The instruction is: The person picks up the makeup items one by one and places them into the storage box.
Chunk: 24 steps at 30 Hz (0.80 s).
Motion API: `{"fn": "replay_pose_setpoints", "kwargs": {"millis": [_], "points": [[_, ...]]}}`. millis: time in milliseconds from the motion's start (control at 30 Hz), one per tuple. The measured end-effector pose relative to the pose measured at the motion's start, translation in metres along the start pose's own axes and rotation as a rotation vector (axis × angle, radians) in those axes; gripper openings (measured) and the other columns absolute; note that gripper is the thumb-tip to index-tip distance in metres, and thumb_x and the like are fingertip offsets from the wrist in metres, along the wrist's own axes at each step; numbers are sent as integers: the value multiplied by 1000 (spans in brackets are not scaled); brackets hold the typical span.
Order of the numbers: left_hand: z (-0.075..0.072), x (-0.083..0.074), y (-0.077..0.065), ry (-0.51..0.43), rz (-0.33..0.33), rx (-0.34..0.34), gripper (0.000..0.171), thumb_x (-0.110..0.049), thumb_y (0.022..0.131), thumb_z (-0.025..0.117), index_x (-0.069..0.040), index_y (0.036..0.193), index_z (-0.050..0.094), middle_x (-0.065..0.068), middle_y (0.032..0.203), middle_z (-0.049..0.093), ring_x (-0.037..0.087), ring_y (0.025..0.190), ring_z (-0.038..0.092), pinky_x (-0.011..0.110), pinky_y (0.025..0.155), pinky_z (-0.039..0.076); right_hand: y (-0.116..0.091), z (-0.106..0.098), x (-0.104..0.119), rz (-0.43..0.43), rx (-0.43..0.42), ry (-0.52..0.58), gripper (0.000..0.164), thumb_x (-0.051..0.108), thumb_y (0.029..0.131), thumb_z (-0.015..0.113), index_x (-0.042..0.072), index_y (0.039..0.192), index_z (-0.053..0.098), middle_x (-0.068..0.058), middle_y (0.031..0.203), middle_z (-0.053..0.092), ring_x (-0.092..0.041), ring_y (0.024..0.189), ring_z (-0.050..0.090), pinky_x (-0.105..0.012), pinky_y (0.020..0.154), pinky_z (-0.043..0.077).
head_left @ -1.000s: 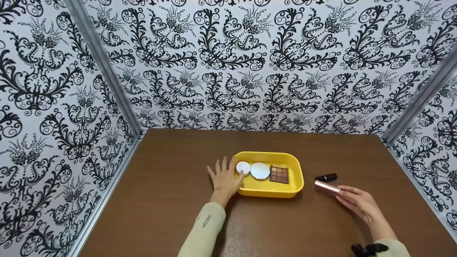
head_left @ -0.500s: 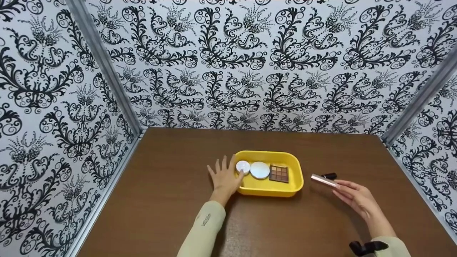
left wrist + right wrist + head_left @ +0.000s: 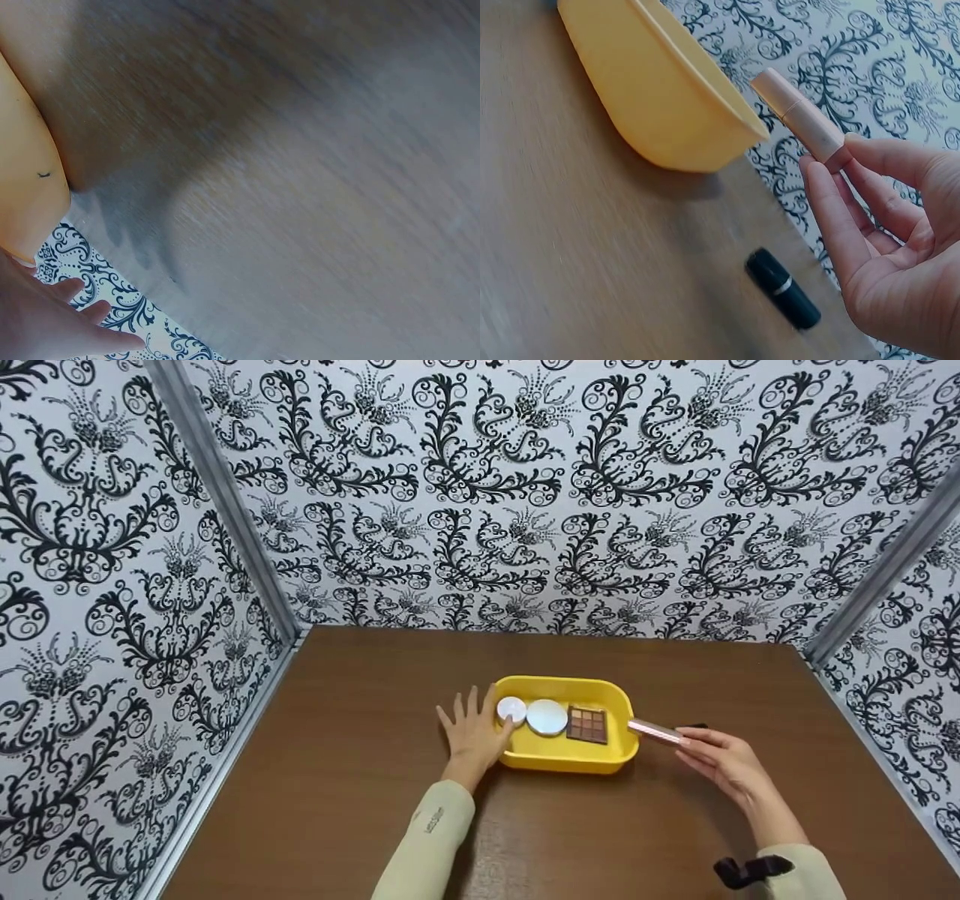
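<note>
My right hand (image 3: 724,765) pinches a slim rose-gold lipstick tube (image 3: 655,731) by its near end, between thumb and fingertips. The tube's far end is right at the right rim of a yellow plastic tub (image 3: 559,765). At the tub's left side, my left hand (image 3: 474,739) rests with fingers spread outside and the thumb over the rim. Inside lie a small white round jar (image 3: 511,708), a larger white round compact (image 3: 547,718) and an eyeshadow palette (image 3: 587,724). The left wrist view shows the tub's wall (image 3: 30,165) and left fingers.
A black lipstick tube with a silver band (image 3: 782,289) lies on the brown wooden table (image 3: 360,765), mostly hidden behind my right hand in the head view. Black-and-white patterned walls (image 3: 480,510) close in the table at the back and sides.
My right hand has moved left with the lipstick tube, from beside the black tube to the tub's right rim. My left hand and the tub's contents have stayed in place.
</note>
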<state>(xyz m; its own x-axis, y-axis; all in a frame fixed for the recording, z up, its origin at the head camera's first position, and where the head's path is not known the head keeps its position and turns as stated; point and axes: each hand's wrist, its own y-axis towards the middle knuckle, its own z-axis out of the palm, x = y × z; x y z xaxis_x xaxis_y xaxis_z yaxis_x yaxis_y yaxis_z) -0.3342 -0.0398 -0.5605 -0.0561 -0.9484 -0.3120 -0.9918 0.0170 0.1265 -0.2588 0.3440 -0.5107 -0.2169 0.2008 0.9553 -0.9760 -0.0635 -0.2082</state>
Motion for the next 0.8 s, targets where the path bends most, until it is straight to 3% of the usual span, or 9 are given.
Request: {"fn": "replay_pose_setpoints", "kwargs": {"millis": [200,433,633,800], "points": [[4,1,1,0,6,-11,69,-59,95,43,-32,157,30,11,162,34,42,149,29,71,118,12,5,19,1,-12,34,-86,18,4,93,66,11,107,76,5,101,69,-7,94,71,-25,86,59],[7,3,2,7,14,-30,70,-59,95,43,-31,157,30,11,162,33,42,149,29,71,119,13,14,48,0,0,22,-241,32,10,90,72,-3,119,69,1,102,71,-10,93,72,-27,86,60],[2,2,-1,-29,16,-43,69,-56,93,49,-30,155,34,11,161,35,42,149,29,71,118,12,26,77,-8,-30,10,-396,41,13,88,75,-11,120,65,-6,100,72,-10,84,71,-28,80,62],[1,1,-2,-22,11,-35,69,-56,93,48,-31,156,33,11,162,35,41,150,28,71,119,11,36,100,-17,-53,46,-400,37,7,89,73,-15,117,65,-9,97,74,-9,81,72,-25,77,61]]}}
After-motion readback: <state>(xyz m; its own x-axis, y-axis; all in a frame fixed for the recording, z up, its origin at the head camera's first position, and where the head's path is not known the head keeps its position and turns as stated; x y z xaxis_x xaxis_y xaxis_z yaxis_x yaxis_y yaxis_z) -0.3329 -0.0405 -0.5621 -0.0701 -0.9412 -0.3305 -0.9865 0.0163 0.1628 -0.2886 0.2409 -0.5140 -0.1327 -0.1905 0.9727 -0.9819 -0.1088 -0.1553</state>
